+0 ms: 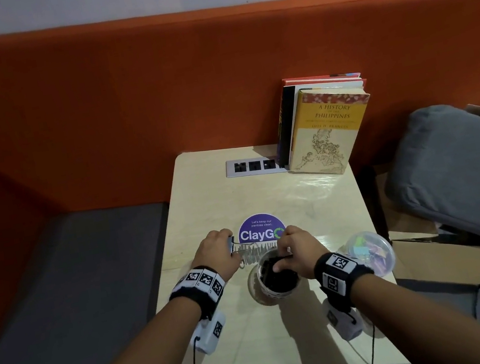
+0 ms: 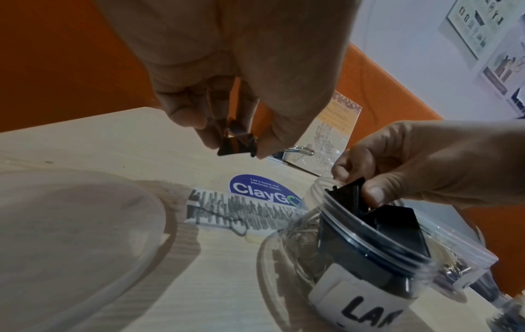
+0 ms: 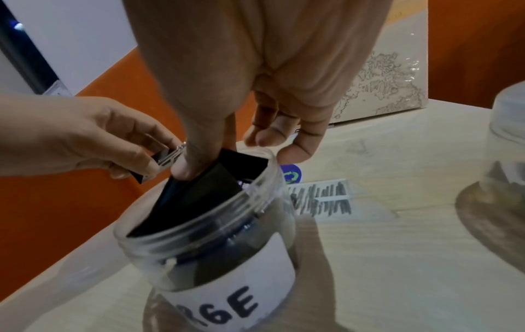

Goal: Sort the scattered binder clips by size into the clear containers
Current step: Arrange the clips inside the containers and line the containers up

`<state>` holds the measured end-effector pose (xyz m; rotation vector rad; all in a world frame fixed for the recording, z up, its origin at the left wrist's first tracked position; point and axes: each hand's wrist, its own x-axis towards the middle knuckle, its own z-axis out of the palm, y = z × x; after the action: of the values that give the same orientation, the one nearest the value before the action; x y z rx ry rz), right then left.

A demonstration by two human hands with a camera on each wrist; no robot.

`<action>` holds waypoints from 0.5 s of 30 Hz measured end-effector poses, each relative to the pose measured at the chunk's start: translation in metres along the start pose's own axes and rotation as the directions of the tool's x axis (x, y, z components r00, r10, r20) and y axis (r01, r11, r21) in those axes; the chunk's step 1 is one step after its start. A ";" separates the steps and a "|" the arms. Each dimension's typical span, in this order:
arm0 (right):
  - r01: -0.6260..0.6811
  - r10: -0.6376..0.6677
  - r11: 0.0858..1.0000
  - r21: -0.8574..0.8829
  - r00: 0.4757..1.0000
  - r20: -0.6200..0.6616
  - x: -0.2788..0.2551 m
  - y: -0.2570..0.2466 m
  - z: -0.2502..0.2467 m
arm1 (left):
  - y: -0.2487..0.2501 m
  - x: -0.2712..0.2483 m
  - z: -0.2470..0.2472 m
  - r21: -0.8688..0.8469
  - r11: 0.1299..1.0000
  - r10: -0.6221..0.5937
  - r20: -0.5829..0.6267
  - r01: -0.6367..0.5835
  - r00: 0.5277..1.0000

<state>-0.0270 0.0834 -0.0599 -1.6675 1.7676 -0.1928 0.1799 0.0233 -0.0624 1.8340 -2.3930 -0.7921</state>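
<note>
On the table stands a clear jar with a white "LARGE" label, holding several big black binder clips. My right hand is at the jar's mouth. Its thumb and fingers pinch a large black clip that sticks out over the rim. Just left of the jar, above the table, my left hand pinches a smaller black clip with silver handles. A second clear jar stands at the right.
The purple ClayGo sticker and a scribbled-over label lie behind the jar. Books stand at the back right beside a socket strip. A clear zip bag lies behind the jar, and a clear round container is near left.
</note>
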 end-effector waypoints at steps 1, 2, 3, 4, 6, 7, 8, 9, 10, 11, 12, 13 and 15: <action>-0.010 0.010 1.000 -0.002 1.000 0.011 0.001 0.000 0.000 | 0.001 0.000 0.000 -0.004 1.000 0.004 -0.001 -0.004 1.000; -0.017 0.017 1.000 -0.008 1.000 0.018 0.002 -0.001 -0.002 | 0.003 0.000 0.000 -0.008 1.000 0.010 -0.002 -0.010 1.000; -0.027 0.027 1.000 -0.013 0.999 0.028 0.003 -0.001 -0.002 | 0.004 0.000 0.000 -0.012 1.000 0.016 0.005 -0.016 1.000; -0.037 0.038 0.999 -0.015 0.999 0.035 0.005 -0.001 -0.003 | 0.006 -0.001 -0.001 -0.017 1.000 0.023 0.010 -0.023 1.000; -0.055 0.056 0.998 -0.027 0.998 0.042 0.006 0.000 -0.004 | 0.009 -0.002 -0.002 -0.034 0.999 0.040 0.011 -0.040 0.999; -0.061 0.062 0.997 -0.042 0.997 0.041 0.005 0.000 -0.005 | 0.010 -0.002 -0.001 -0.046 0.998 0.051 0.013 -0.051 0.999; -0.059 0.062 0.997 -0.058 0.997 0.040 0.004 0.000 -0.005 | 0.011 -0.002 -0.001 -0.056 0.996 0.065 0.016 -0.064 0.998; -0.055 0.058 0.996 -0.070 0.997 0.044 0.003 0.000 -0.005 | 0.012 -0.003 -0.001 -0.062 0.995 0.077 0.018 -0.076 0.997; -0.047 0.051 0.996 -0.079 0.998 0.048 0.003 0.000 -0.006 | 0.012 -0.004 -0.001 -0.066 0.994 0.087 0.021 -0.086 0.996; -0.043 0.047 0.995 -0.086 0.997 0.052 0.002 -0.001 -0.007 | 0.013 -0.004 -0.001 -0.067 0.993 0.094 0.028 -0.092 0.995; -0.043 0.048 0.995 -0.087 0.997 0.054 0.003 -0.002 -0.007 | 0.014 -0.005 -0.001 -0.064 0.993 0.102 0.035 -0.100 0.994; -0.051 0.056 0.995 -0.087 0.997 0.057 0.004 -0.003 -0.008 | 0.015 -0.005 -0.001 -0.056 0.992 0.113 0.044 -0.110 0.993; -0.076 0.083 0.992 -0.099 0.994 0.070 0.007 -0.005 -0.007 | 0.018 -0.007 -0.003 -0.022 0.990 0.144 0.051 -0.143 0.988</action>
<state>-0.0262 0.0739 -0.0539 -1.6463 1.8088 -0.0102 0.1669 0.0321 -0.0509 1.6320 -2.5056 -0.8549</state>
